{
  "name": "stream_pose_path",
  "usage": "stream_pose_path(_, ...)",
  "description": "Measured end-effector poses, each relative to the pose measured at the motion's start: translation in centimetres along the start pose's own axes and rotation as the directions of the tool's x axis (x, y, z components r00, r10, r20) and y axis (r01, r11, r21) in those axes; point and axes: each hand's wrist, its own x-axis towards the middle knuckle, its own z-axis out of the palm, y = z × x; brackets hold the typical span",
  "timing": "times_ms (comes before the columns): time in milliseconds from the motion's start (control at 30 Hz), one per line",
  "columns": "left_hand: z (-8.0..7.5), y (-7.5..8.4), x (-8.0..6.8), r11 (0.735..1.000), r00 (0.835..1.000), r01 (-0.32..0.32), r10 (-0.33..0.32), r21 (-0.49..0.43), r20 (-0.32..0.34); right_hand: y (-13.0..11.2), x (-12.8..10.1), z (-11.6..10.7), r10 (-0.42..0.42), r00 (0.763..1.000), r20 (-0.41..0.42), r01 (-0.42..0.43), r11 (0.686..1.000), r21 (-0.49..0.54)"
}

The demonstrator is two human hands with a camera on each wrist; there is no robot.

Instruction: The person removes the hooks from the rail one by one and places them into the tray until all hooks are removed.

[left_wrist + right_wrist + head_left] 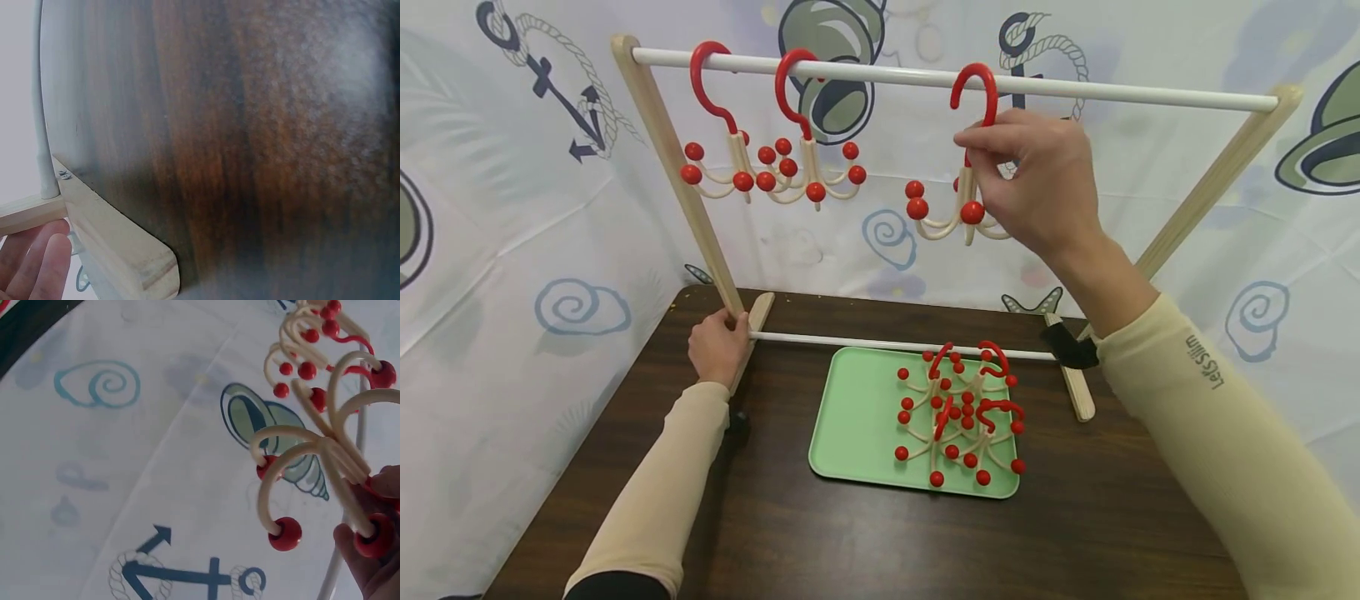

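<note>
A wooden rack stands on the dark table, with a white top rail [1075, 87] between two slanted posts. Two red-hooked hangers [775, 167] with cream arms and red balls hang at the rail's left end. My right hand [1037, 179] pinches the stem of a third hanger [955, 208], whose red hook is over the rail's middle. The right wrist view shows this hanger [312, 456] close up beside my fingertips [359, 550]. My left hand [718, 346] grips the base of the rack's left post [692, 217]; its fingers [37, 262] lie against the wooden foot [119, 244].
A green tray [857, 417] on the table holds several more hangers [958, 412] in a tangle. A lower white rail [895, 344] runs between the rack's feet. A nautical-print cloth [512, 250] hangs behind and at the sides. The table's near part [887, 542] is bare wood.
</note>
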Motion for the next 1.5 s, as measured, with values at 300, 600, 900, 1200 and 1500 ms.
stream_pose_path(300,-0.1,-0.1,0.1,1.0,1.0,-0.006,0.006,0.0,-0.022,-0.7,-4.1,4.4,0.04,0.981,0.187,-0.051,0.997,0.055)
stream_pose_path(600,-0.1,0.1,-0.1,1.0,1.0,0.001,-0.001,-0.019,-0.014,-1.9,-7.7,8.6,0.188,0.831,0.523,-0.248,0.968,0.046)
stream_pose_path(900,0.0,0.0,0.1,1.0,1.0,-0.004,0.004,-0.029,-0.014,-2.0,-10.4,12.4,0.24,0.657,0.714,-0.453,0.883,0.121)
stream_pose_path(1200,0.0,-0.1,0.0,0.999,1.0,-0.005,0.004,-0.038,-0.019,-1.2,-12.4,14.4,0.254,0.57,0.781,-0.532,0.839,0.115)
stream_pose_path(1500,0.1,-0.1,0.1,1.0,1.0,-0.004,0.003,-0.03,-0.02,-0.2,-13.4,15.3,0.188,0.494,0.849,-0.452,0.889,0.066)
